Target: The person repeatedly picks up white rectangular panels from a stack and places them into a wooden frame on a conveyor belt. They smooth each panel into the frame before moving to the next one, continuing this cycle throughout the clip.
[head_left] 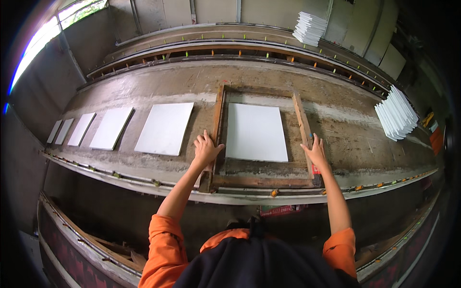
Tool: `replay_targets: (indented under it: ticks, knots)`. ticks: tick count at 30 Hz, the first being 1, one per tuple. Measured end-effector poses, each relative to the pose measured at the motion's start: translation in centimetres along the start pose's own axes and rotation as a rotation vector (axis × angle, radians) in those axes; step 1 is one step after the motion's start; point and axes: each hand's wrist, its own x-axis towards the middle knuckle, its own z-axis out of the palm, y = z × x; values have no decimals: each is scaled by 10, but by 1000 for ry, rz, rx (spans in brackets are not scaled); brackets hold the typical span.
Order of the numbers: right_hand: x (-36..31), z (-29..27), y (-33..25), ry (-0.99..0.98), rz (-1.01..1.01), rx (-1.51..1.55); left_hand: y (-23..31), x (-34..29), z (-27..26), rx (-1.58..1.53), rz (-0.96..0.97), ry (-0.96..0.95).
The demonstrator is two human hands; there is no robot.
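Observation:
A rectangular wooden frame [259, 183] lies on the long worktable, surrounding a white panel [257, 132] that shows through its middle. At the frame's left bar is my left hand [206, 152], thumb over the bar and fingers stretched along its outer side. My right hand [315, 154] straddles the right bar, thumb inside and fingers outside. A red patch [315, 170] shows on that bar below my right hand. Left of the frame, another white panel [164, 128] lies flat, closest to my left hand. Whether mesh spans the frame I cannot tell.
Several more white panels [111, 127] continue in a row toward the table's left end. A fanned stack of white panels [396, 114] stands at the right, and another stack [309, 29] on the far table. A rail with orange pegs [274, 193] edges the near side.

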Motion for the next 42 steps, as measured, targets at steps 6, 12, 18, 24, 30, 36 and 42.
replay_targets:
  ticks: [6,12,18,24,30,36,42]
  knots:
    - [42,13,0,-352,116,-77,-31,17,16,-263,-155,-88]
    - [74,-2,6,-236,-65,-145,-6,38,-19,-241,-187,-122]
    - [103,-49,44,-89,-61,-37,80,28,-24,-230,-80,107]
    - [140,-93,194,100,-122,-91,197,28,65,-310,-25,48]
    - [138,-110,293,35,-33,-117,271,7,151,-302,-59,19]
    - [131,-116,320,-52,-68,-88,286,-14,188,39,-97,3]
    - [125,-114,326,0,-114,-84,275,-14,206,-43,-61,78]
